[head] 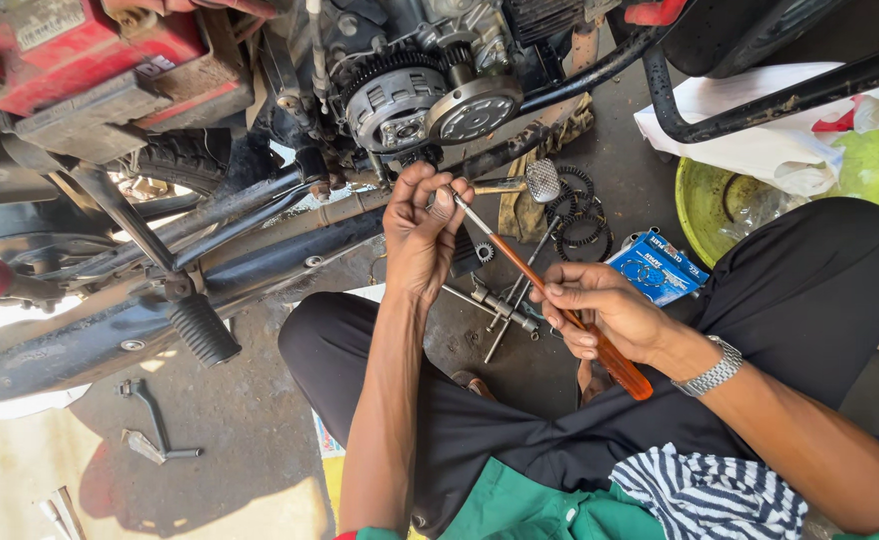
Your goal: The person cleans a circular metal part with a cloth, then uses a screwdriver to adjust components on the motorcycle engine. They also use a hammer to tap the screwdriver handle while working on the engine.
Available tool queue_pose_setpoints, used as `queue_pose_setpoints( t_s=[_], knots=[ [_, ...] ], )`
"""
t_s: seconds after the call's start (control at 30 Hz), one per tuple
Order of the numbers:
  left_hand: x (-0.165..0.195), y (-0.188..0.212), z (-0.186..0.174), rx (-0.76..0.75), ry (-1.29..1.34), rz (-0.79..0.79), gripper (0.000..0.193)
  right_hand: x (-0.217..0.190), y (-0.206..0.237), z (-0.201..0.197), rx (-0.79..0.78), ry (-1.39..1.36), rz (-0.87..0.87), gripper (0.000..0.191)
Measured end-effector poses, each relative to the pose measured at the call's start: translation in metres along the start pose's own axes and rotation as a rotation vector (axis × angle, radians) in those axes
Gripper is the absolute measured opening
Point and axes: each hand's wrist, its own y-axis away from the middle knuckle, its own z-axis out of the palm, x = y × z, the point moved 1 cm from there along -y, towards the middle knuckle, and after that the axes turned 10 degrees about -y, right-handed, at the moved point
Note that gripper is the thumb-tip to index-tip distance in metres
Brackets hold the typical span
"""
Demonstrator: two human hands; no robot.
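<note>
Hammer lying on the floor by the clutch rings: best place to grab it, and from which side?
Judging by its pose, take the hammer by its handle, not the round metal head. The head lies against the black clutch rings on its right, while the handle runs left toward the left hand. Coming in from the left, from above, looks clearest, though the handle's far end is hidden behind that hand.

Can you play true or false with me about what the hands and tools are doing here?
1. The right hand holds an orange-handled screwdriver. True.
2. The left hand rests flat on the floor. False: it is raised, pinching something small at the screwdriver's tip.
3. A silver metal wristwatch is on the right wrist. True.
4. The round yellow-green plastic basin sits between the knees. False: it sits beyond the right knee.
</note>
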Motion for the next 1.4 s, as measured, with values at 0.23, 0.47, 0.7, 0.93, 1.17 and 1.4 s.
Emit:
queue_pose_setpoints(
  t_s=[0.23,0.47,0.7,0.93,1.17,1.4],
  knots=[
    [-0.002,-0.001,0.009,-0.063,0.088,0.053,0.027,-0.002,0.005,0.003,-0.023,0.064,-0.031,0.029],
    [-0.003,-0.001,0.013,-0.038,0.149,0.033,0.026,-0.006,0.009,0.003,-0.020,0.127,-0.079,0.035],
    [-0.007,-0.004,0.011,0.064,0.123,0.004,0.024,-0.001,0.005,0.006,0.107,0.261,-0.160,0.034],
    [-0.008,-0.002,0.010,0.135,0.030,0.016,0.018,0.002,0.001,0.012,0.267,0.613,-0.305,0.033],
    [-0.015,-0.003,0.012,0.100,0.074,-0.052,0.024,0.008,0.000,0.009,0.287,0.630,-0.341,0.032],
    [-0.027,-0.025,0.029,0.068,0.051,-0.233,0.024,0.009,-0.005,0.007,0.317,0.564,-0.402,0.032]
  ],
)
